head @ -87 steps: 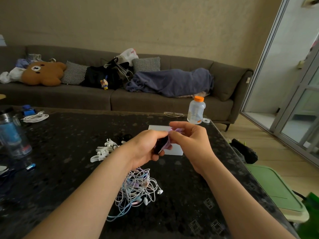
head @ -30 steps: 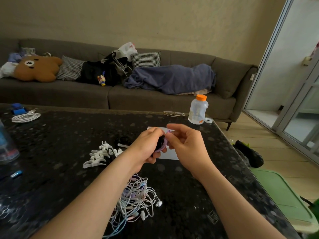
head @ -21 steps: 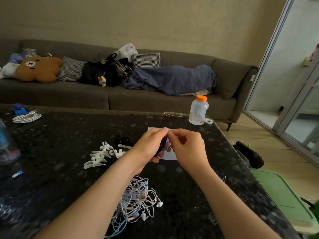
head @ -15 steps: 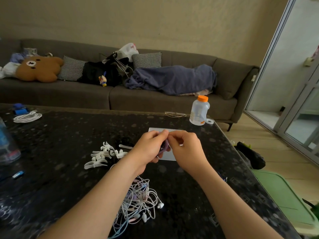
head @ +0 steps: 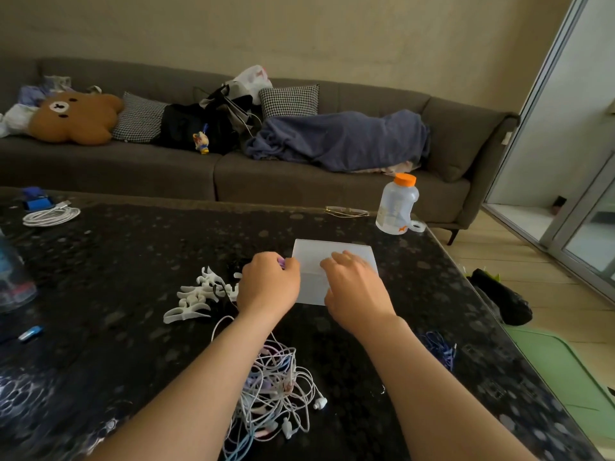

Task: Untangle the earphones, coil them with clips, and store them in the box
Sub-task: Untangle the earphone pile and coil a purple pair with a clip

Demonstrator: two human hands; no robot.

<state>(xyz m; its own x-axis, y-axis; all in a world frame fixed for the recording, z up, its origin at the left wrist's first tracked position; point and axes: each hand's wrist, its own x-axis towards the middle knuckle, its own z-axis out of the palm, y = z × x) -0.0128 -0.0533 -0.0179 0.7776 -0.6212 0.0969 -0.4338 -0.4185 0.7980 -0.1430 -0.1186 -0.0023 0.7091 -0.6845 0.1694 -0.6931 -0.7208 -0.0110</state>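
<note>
Main thing I'd worry about: the left hand [head: 268, 284] has the purple coiled earphone [head: 281, 261] balled up inside it, with only a sliver peeking out near the knuckles. I can't see any clip on it, so no idea if the coil is actually fastened. If that grip slackens while the box gets dealt with, my guess is the coil springs loose and you're winding it all over again. The box [head: 332, 251] is a frosted plastic one that looks closed from here, sitting on a shiny dark bench [head: 133, 254]. Prying it open with one hand could easily make it skid away, maybe toward the bottle [head: 396, 204] behind it. Also, the left forearm hangs right over the tangle of earphones [head: 276, 387], so a careless pull back could snag a loop and drag the whole mess along. The pile of white clips [head: 196, 294] is just left of that hand too, easy to scatter. Pose-wise, both arms reach forward. The left hand is knuckles up, fingers [head: 293, 266] wrapped tight round the coil, right next to the box's left edge. The right hand [head: 352, 287] is palm down on the box, fingers [head: 339, 257] laid loosely across the top, gripping nothing that I can see.
</note>
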